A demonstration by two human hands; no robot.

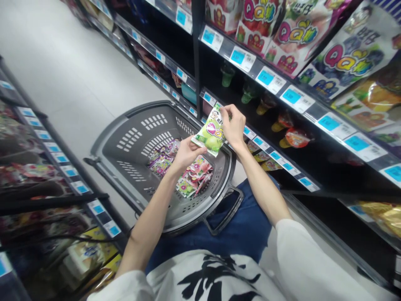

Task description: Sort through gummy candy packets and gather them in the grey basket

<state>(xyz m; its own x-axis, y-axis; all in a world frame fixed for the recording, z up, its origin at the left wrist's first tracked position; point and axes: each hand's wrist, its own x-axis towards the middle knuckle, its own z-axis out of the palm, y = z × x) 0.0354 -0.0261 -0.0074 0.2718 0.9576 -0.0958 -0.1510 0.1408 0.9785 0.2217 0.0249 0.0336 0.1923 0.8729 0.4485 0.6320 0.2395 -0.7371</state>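
Observation:
A green candy bag [212, 134] is held up over the grey shopping basket [131, 138]. My right hand [234, 125] pinches the bag's top edge. My left hand [187, 152] grips its lower left corner. Both hands are closed on the bag. Inside the basket lie several candy packets [188, 173], purple ones to the left and pink and green ones to the right. The basket rests on the floor in front of my knees, its handle [225, 213] toward me.
On the right stands a dark shelf rack with blue price tags [269, 78], large candy bags [351, 54] above and jelly cups [294, 138] below. A second shelf [62, 167] with snacks runs along the left. Pale floor [62, 62] stretches ahead between them.

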